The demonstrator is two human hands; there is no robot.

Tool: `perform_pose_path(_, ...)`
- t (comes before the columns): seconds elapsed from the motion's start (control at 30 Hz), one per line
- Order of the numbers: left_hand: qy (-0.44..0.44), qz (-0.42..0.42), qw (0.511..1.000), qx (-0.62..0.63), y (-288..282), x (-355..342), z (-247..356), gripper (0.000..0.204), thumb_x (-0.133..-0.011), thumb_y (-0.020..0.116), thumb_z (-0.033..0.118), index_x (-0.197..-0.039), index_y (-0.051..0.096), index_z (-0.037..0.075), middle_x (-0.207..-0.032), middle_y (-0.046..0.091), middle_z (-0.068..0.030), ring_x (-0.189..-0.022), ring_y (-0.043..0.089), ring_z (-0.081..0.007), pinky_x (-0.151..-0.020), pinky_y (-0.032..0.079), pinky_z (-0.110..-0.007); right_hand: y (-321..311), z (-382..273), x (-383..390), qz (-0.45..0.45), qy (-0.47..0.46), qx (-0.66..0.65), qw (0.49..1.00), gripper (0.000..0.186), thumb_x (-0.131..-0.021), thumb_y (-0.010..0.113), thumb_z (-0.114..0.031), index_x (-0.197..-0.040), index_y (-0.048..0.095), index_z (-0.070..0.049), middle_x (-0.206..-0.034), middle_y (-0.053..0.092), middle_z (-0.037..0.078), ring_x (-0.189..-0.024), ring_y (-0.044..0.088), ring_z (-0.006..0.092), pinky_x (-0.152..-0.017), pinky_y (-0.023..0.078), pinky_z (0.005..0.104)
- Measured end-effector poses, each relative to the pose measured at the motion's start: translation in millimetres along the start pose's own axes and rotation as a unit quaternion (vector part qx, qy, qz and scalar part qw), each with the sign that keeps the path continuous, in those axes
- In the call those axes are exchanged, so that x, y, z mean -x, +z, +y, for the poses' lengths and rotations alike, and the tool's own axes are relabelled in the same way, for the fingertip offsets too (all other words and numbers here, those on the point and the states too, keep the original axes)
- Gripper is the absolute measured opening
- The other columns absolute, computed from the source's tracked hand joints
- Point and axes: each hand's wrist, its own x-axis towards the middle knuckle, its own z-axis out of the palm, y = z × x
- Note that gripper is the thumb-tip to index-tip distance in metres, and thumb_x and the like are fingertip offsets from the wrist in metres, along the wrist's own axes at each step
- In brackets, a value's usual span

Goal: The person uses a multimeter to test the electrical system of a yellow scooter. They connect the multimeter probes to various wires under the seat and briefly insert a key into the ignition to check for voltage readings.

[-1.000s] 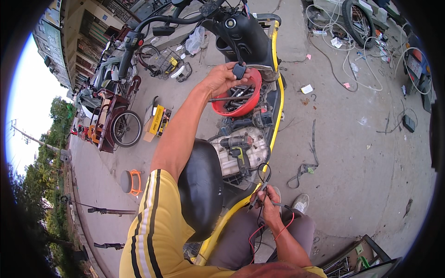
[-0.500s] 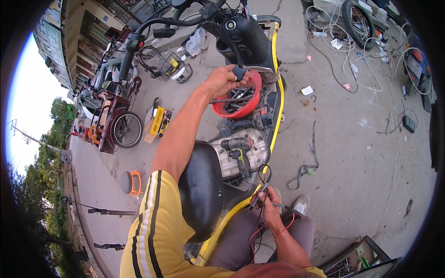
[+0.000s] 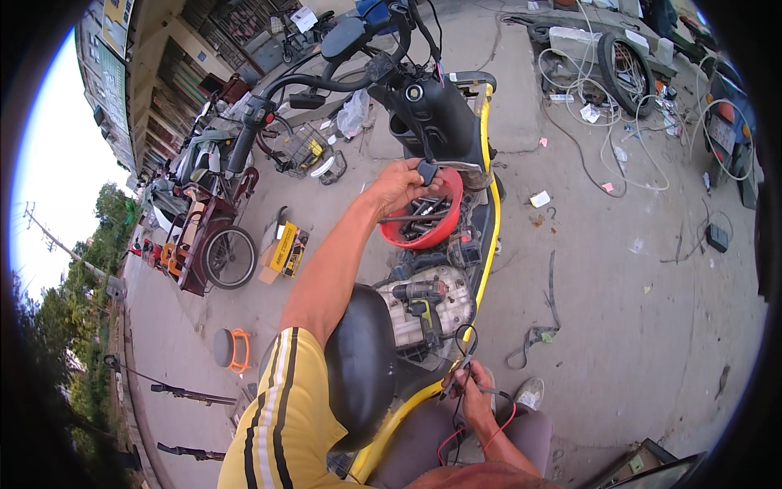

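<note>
Red bowl (image 3: 423, 224) sits on the scooter's footboard, at about 12 o'clock from the person and well ahead of the seat (image 3: 358, 379). It is round, so it has no long axis of its own; the tools inside lie mostly across it, running roughly 9 to 3 o'clock, with dark bars and sockets heaped toward the middle.

Left hand (image 3: 399, 186) is at the bowl's near-left rim, at about 10 o'clock of it, arm stretched fully forward. Its fingers are curled round a small dark part (image 3: 426, 171) held just above the rim; whether the hand touches the bowl itself cannot be told.

Right hand (image 3: 472, 387) is well apart from the bowl, low at 6 o'clock, close to the person's lap. It is closed around thin wires (image 3: 464, 350), black and red, which loop up toward the opened battery bay. The left hand is by far the nearer to the bowl.

Between the two hands, a cordless drill (image 3: 417, 295) lies on the exposed bay, its body pointing roughly 9 to 3 o'clock.

Bowl appearance: bright red plastic, shallow, rim intact, partly shaded by the black front panel (image 3: 436, 110) above it. The yellow frame rail (image 3: 489, 244) runs down its right side.
</note>
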Motion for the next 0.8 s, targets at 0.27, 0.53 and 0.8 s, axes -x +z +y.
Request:
perform_pose_path(0.27, 0.117, 0.204, 0.897, -0.374, -14, -9, -6, 0.064, -0.089, 0.058, 0.001, -0.15, 0.04, -0.003, -0.139, 0.054, -0.0224, -0.127, 0.056, -0.0366, -0.107, 0.048, -0.048, 1, -1, 1, 0.001, -0.005, -0.007, 1.0, 0.017, -0.104, 0.059, -0.022, -0.099, 0.06, -0.006, -0.083, 0.07, 0.007, -0.062, 0.058, 0.0092, -0.057, 0.047, 0.0233)
perform_pose_path(0.53, 0.276, 0.297, 0.575, -0.711, 17, -54, 43, 0.076, -0.085, 0.06, 0.003, -0.156, 0.034, 0.006, -0.133, 0.047, -0.0178, -0.118, 0.052, -0.04, -0.098, 0.047, -0.051, -1, 2, -1, 0.005, -0.006, 0.003, 1.0, 0.02, -0.101, 0.059, -0.025, -0.101, 0.061, -0.005, -0.083, 0.07, 0.009, -0.061, 0.06, 0.0109, -0.056, 0.049, 0.0238)
perform_pose_path(0.8, 0.268, 0.344, 0.505, -0.745, 24, -68, 40, 0.077, -0.079, 0.067, 0.001, -0.151, 0.042, 0.006, -0.119, 0.047, -0.0122, -0.111, 0.05, -0.0327, -0.087, 0.046, -0.047, -5, -2, 7, 0.012, 0.003, -0.003, 1.0, 0.017, -0.102, 0.06, -0.022, -0.101, 0.059, -0.006, -0.084, 0.069, 0.009, -0.066, 0.059, 0.0116, -0.058, 0.048, 0.0243)
